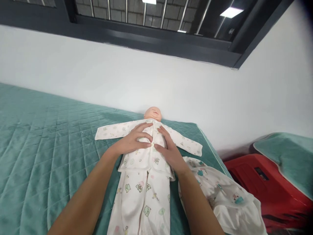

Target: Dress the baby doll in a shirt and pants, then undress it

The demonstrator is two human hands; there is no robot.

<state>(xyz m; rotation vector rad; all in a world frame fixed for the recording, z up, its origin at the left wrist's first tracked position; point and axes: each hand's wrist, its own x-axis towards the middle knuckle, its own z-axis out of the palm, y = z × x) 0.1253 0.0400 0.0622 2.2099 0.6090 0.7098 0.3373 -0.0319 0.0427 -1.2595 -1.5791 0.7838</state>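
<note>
A baby doll (153,113) lies on its back, with its bald head close to the wall. It wears a white long-sleeved pajama top (144,161) with small bear prints, and its sleeves stretch out to both sides. White printed pajama pants (137,195) extend below the top. My left hand (135,138) rests on the chest, fingers apart and thumb beside a small button (152,144) on the front opening. From the other side my right hand (171,153) touches the cloth, its thumb at the same button and index finger spread upward. Its remaining fingers are partly hidden.
A green quilted cover (61,147) lies under the doll. To the right is a crumpled white printed garment (227,199). Beyond the cover's right edge sits a red plastic case (259,182) with green cloth (288,156) over it. A white wall (110,71) and barred window (146,19) stand behind.
</note>
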